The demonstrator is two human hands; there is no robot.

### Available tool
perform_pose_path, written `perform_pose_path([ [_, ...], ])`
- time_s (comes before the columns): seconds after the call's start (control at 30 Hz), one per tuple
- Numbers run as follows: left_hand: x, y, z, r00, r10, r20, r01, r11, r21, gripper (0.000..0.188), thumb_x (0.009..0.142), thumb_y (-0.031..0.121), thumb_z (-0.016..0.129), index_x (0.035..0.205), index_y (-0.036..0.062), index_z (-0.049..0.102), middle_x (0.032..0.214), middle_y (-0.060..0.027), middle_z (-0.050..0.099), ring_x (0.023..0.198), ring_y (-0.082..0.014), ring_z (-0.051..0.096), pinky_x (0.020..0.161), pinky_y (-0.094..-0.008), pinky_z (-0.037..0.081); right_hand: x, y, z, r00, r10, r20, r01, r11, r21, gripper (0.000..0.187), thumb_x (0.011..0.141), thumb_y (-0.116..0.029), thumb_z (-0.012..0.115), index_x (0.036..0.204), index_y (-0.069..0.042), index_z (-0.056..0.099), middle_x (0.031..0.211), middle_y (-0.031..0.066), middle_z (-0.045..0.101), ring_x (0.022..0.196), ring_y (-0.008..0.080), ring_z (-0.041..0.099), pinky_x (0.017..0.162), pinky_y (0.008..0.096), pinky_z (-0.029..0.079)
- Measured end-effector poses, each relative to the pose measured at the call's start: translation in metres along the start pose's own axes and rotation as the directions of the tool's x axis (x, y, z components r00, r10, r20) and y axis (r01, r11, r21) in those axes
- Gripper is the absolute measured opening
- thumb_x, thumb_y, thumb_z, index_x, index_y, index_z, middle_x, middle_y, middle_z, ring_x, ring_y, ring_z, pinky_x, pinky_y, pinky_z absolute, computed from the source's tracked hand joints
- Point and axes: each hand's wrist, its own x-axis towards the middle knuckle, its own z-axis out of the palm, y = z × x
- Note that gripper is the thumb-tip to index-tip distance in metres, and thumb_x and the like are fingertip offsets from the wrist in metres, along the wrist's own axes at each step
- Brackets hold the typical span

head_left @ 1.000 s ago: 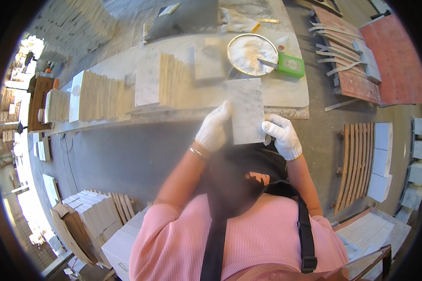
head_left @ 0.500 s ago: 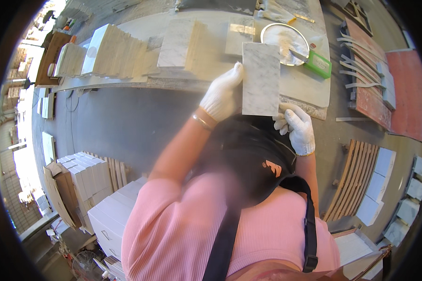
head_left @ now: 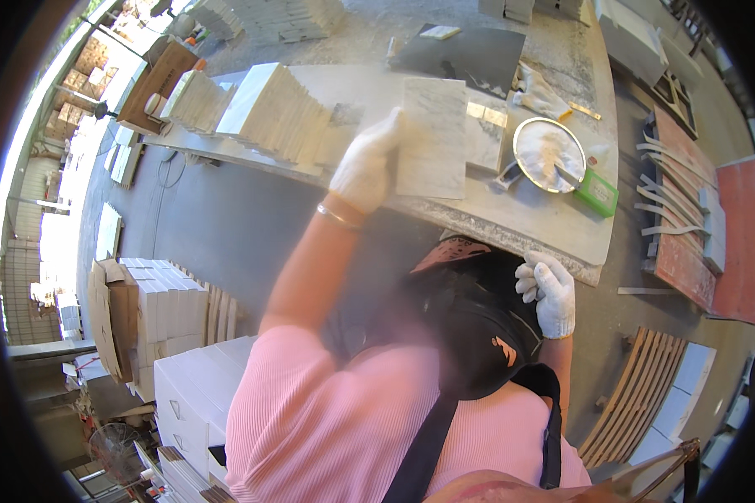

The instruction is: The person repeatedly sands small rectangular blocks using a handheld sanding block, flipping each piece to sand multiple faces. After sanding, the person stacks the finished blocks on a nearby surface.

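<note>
A white and grey marble tile (head_left: 432, 138) is in my left hand (head_left: 367, 163), gripped by its left edge above the front of the table; the thumb shows and the other fingers are hidden. Away from the tile, my right hand (head_left: 549, 293) hangs by the table's front right corner. Its fingers are curled in and closed, and whether anything small is inside them I cannot make out. Both hands wear white knit gloves. Beyond the held tile lies another marble tile (head_left: 484, 138), and to its right a round tub of white powder (head_left: 549, 156) with a scraper (head_left: 567, 176) in it.
A green box (head_left: 596, 194) sits beside the tub. Rows of standing tiles (head_left: 273, 105) fill the table's left part. A black slab (head_left: 461, 57) and a loose glove (head_left: 541, 90) lie farther back. White cartons (head_left: 195, 394) are stacked at lower left, a slatted pallet (head_left: 633, 394) at right.
My left hand has carried the tile left, over the tabletop. The right hand has come away from the tile's lower corner. The whole view has shifted and turned.
</note>
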Motion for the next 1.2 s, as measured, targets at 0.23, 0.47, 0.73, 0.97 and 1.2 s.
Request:
perform_pose_path([
  [0.23,0.039,0.046,-0.059,0.992,0.036,-0.122,0.036,0.841,0.54,0.044,0.102,0.036,0.062,0.126,-0.0008,0.072,0.112,-0.0021,0.074,0.099,-0.0099,0.065,0.087,-0.028,0.052,0.004,0.002,0.003,1.0,-0.018,0.024,0.018,1.0,-0.002,0.036,0.1,-0.022,0.065,0.126,0.002,0.068,0.098,0.0119,0.074,0.075,0.0166,0.068,0.062,0.027,0.05],
  [0.47,0.053,0.051,-0.063,0.981,0.164,-0.102,0.029,0.399,0.917,0.051,0.099,0.036,0.067,0.134,-0.0004,0.067,0.123,-0.0129,0.074,0.11,-0.0211,0.069,0.097,-0.0337,0.053,0.006,0.002,0.002,1.0,-0.016,0.022,0.016,0.999,-0.028,0.036,0.1,-0.023,0.065,0.126,0.001,0.068,0.098,0.0111,0.075,0.075,0.0158,0.068,0.062,0.0265,0.05],
  [0.73,0.002,0.116,0.047,0.947,0.05,0.317,-0.306,-0.164,0.938,0.045,0.096,0.036,0.064,0.132,0.0095,0.069,0.125,-0.0176,0.071,0.113,-0.0375,0.068,0.098,-0.0435,0.053,0.005,-0.004,0.01,0.999,0.012,0.051,-0.011,1.0,-0.009,0.035,0.099,-0.022,0.065,0.127,0.0,0.069,0.098,0.0101,0.075,0.076,0.014,0.067,0.063,0.0254,0.049],
  [0.97,-0.075,0.137,0.169,0.586,-0.456,0.67,-0.81,-0.356,0.466,0.017,0.083,0.025,0.071,0.095,0.0132,0.068,0.086,-0.0028,0.062,0.077,-0.023,0.069,0.063,-0.0364,0.056,0.01,0.001,0.013,0.995,0.002,0.1,-0.003,1.0,0.014,0.035,0.099,-0.019,0.064,0.129,-0.002,0.068,0.101,0.0082,0.074,0.079,0.0133,0.066,0.066,0.0255,0.05],
  [1.2,-0.095,0.144,0.206,0.572,-0.445,0.689,-0.813,-0.416,0.407,0.013,0.075,0.026,0.067,0.082,0.0157,0.066,0.072,0.0022,0.05,0.064,-0.0145,0.058,0.051,-0.0308,0.046,0.0,-0.001,0.005,0.997,0.059,0.055,-0.055,0.996,-0.071,0.037,0.099,-0.022,0.064,0.127,0.001,0.069,0.1,0.0088,0.074,0.08,0.0146,0.067,0.067,0.0269,0.05],
])
